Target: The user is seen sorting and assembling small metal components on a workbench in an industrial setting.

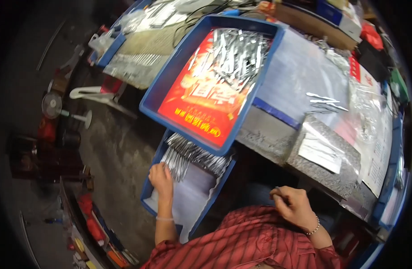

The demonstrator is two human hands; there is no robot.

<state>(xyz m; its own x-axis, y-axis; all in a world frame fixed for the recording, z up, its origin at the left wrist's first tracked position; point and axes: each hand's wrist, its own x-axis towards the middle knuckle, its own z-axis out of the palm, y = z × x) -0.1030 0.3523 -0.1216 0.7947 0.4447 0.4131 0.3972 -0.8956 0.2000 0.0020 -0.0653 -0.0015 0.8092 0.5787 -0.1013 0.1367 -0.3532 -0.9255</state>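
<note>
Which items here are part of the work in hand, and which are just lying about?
In use:
left hand on the metal strips in the lower blue tray
right hand, loosely curled near the lap; contents unclear

Lying about:
upper blue tray with red sheet
plastic bags
fan

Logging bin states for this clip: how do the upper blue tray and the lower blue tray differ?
The upper blue tray sits on the table, lined with a red printed sheet; the lower blue tray sits beneath its edge, lined white. The left hand reaches into the lower one; no hand touches the upper. Both hold silvery metal strips.
</note>
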